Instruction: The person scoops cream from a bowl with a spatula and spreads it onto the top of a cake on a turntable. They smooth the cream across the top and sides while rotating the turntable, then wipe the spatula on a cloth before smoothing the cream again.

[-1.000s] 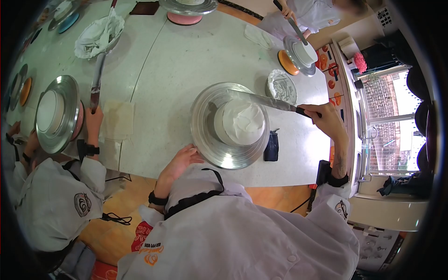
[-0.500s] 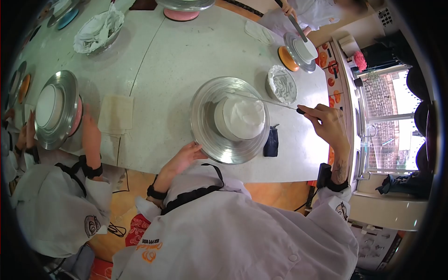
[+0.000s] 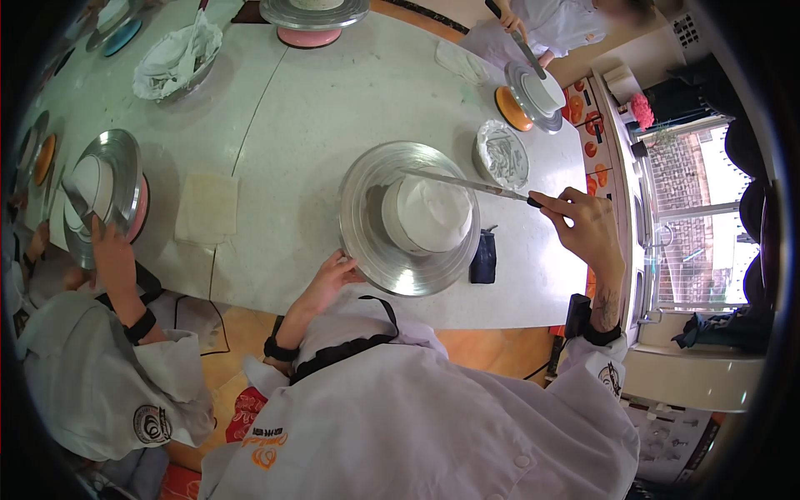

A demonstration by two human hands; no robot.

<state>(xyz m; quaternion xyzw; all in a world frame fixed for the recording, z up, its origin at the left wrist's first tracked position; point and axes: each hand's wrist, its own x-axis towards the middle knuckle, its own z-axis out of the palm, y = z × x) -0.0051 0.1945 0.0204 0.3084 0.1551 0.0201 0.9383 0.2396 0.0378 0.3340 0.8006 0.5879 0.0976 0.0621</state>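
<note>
Pinching a spatula (image 3: 490,189) across the cake (image 3: 433,215) with right hand (image 3: 582,227); left hand (image 3: 327,285) spread at turntable (image 3: 408,279) rim

Legible wording: none with certainty. Landmark, wearer's white coat (image 3: 450,408): chest bears orange script (image 3: 275,440), black characters (image 3: 265,432), orange emblem (image 3: 264,458); right sleeve, round black badge (image 3: 611,378). Left of coat, co-worker's sleeve (image 3: 179,392): similar badge (image 3: 152,424). Lettering too small.
</note>
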